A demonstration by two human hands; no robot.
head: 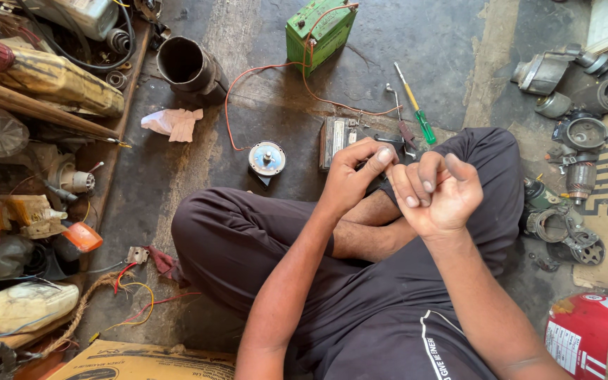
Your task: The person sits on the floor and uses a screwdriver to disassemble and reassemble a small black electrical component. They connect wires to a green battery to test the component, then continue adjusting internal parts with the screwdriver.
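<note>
1. Concrete floor [416, 42], grey and stained, bearing all parts listed below.
2. Crossed legs in dark trousers [248, 239], seated on the floor, filling the lower centre.
3. Green box-shaped battery [320, 32], top centre, with a red wire [248, 74] looping from it toward the hands.
4. Black cylindrical sleeve [191, 69], lying left of the battery.
5. Right hand [436, 191], raised above the knee, fingers curled inward, touching the left hand; any held item too small to tell.
6. Left hand [352, 174], fingers bent, thumb pressed toward the right-hand fingertips; grip contents not discernible.
7. Small rectangular ribbed unit [336, 137], on the floor just beyond the left hand.
8. Round blue-rimmed metal part [267, 159], left of the unit.
9. Screwdriver [416, 105] with yellow shaft and green handle, beyond the hands.
</note>
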